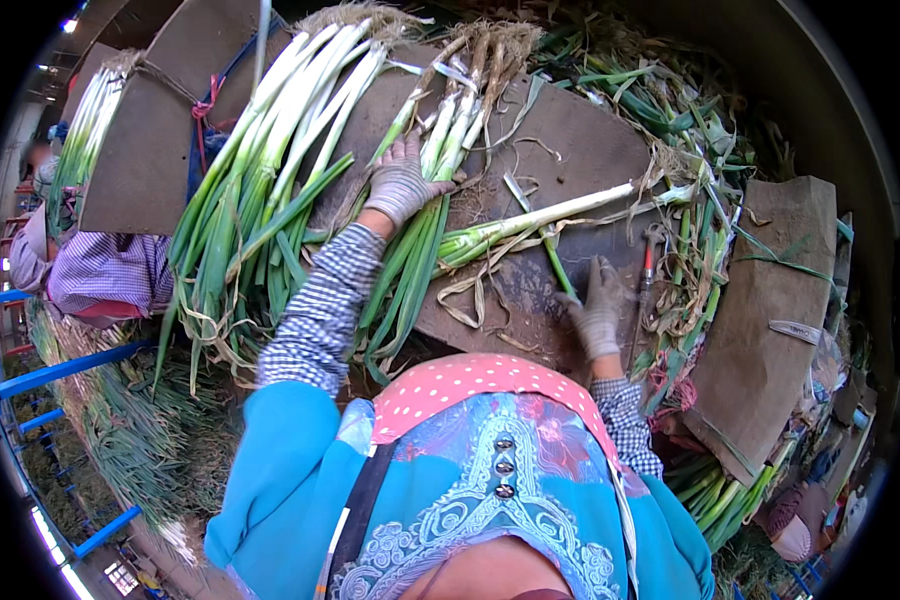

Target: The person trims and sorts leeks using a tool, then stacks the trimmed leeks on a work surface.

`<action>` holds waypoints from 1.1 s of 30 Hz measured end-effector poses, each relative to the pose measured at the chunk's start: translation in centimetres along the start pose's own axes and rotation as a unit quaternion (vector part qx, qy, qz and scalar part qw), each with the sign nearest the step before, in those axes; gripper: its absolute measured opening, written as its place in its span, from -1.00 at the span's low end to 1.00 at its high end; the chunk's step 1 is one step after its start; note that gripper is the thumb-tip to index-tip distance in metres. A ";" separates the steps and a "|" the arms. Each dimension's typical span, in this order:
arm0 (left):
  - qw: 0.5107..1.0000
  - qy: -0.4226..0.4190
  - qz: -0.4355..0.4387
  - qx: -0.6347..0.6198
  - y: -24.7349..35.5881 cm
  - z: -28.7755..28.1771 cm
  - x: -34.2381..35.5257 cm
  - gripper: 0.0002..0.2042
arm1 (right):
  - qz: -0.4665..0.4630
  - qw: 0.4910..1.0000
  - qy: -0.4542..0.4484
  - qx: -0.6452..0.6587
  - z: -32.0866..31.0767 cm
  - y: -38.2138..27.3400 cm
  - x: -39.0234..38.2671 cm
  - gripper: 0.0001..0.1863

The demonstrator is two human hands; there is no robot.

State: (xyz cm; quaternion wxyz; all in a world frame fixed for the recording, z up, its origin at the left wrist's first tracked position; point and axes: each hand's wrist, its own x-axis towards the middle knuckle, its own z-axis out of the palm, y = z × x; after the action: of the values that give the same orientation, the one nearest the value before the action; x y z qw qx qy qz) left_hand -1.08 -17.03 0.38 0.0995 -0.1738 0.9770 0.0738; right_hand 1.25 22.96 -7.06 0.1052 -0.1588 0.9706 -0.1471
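Note:
My left hand (398,185), in a pale work glove, lies with fingers stretched over a narrow bunch of long green onions (410,255), roots upward, some with brown dry skins. A thicker bunch of white-stemmed onions (245,180) lies to its left. A single leek-like stalk (545,217) points rightward across the worn board (590,135). My right hand (600,305), also gloved, is open low on the board, beside a loose green leaf piece (555,262). Right of it lies a red-handled tool (648,262) among scraps.
Trimmed leaves and roots (670,100) pile along the back edge. A flat panel (760,310) stands right. At left are another board (140,130), a co-worker in checked clothing (110,270), blue rails (110,362) and heaped onions (140,440). Another person (800,525) is at lower right.

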 end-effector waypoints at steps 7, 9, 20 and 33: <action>0.819 -0.128 -0.158 -0.536 -3.2 -2.0 1.6 0.06 | -0.028 0.999 0.006 -0.024 0.3 -1.6 2.6 0.08; 0.938 -0.066 -0.091 -0.329 -5.9 2.0 2.2 0.20 | -0.058 0.998 -0.004 -0.018 -1.1 -3.5 5.4 0.08; 0.932 -0.128 0.001 -0.340 14.6 3.2 0.3 0.26 | 0.021 0.991 0.127 -0.043 -2.2 5.4 2.9 -0.07; 0.974 -0.041 0.207 -0.078 18.7 4.6 -5.7 -0.56 | 0.124 0.989 0.075 0.020 0.0 10.4 5.0 -0.12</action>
State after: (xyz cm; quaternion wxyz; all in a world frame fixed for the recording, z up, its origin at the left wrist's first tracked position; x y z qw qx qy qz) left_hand -1.71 3.00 -0.82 0.1082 0.0283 0.9781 0.1755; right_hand -6.25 30.72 -11.16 0.0533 -0.0234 0.9847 -0.1641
